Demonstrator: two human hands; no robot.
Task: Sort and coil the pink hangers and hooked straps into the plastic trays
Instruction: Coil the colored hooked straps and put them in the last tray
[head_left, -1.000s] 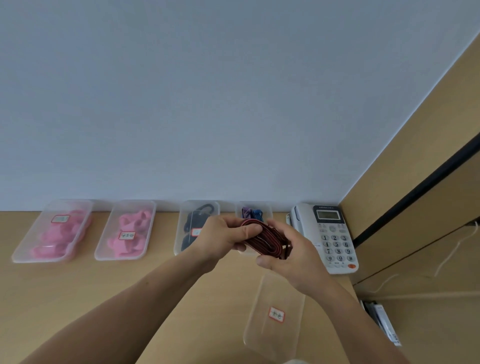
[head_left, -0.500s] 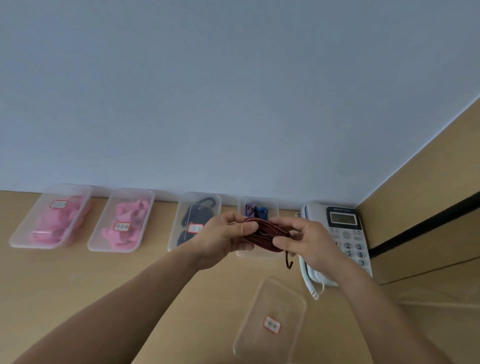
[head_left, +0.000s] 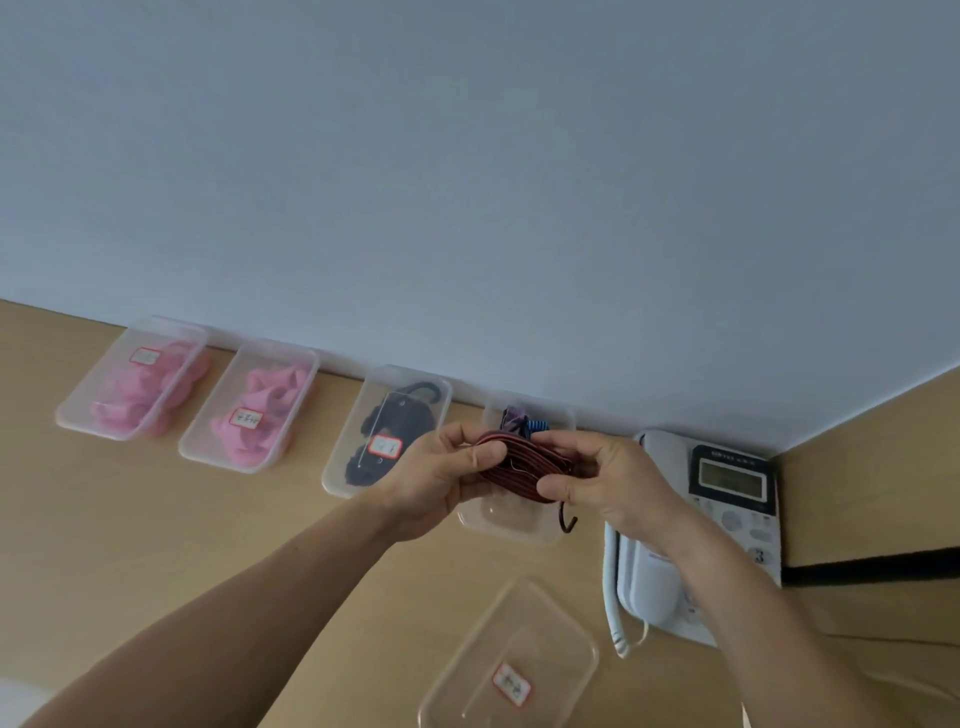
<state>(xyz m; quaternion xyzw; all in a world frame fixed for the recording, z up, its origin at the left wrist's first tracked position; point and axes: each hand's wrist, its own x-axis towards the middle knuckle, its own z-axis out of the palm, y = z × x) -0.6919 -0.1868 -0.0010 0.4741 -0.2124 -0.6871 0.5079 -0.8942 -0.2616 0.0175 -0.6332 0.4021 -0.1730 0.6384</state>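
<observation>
Pinches one end of a coiled red-and-black strap (head_left: 519, 466) in the left grip (head_left: 434, 486), thumb on top, fingers curled underneath. Pinches the other end in the right grip (head_left: 615, 486), thumb at the coil's near edge, fingers curled over the far side. Holds the coil in the air, off the counter (head_left: 156, 545), with a dark hook (head_left: 569, 524) dangling from it just below the right thumb.

Directly behind and beneath the coil, against the wall: a small tray (head_left: 511, 527), with purple and blue straps (head_left: 522, 423) bunched at its far end. To the left along the same wall, in a row and set apart from one another: a black-strap tray (head_left: 343, 441), then a middle-left tray (head_left: 208, 415) and a far-left tray (head_left: 88, 395), both filled with pink hangers (head_left: 260, 400). A red-edged label on each of these three; writing too small to read.

Nearer, below the hands: a clear tray (head_left: 519, 623) lying on the counter with only a label (head_left: 511, 686) showing in it. Just right of it, partly under the right forearm: a white telephone (head_left: 727, 519).
</observation>
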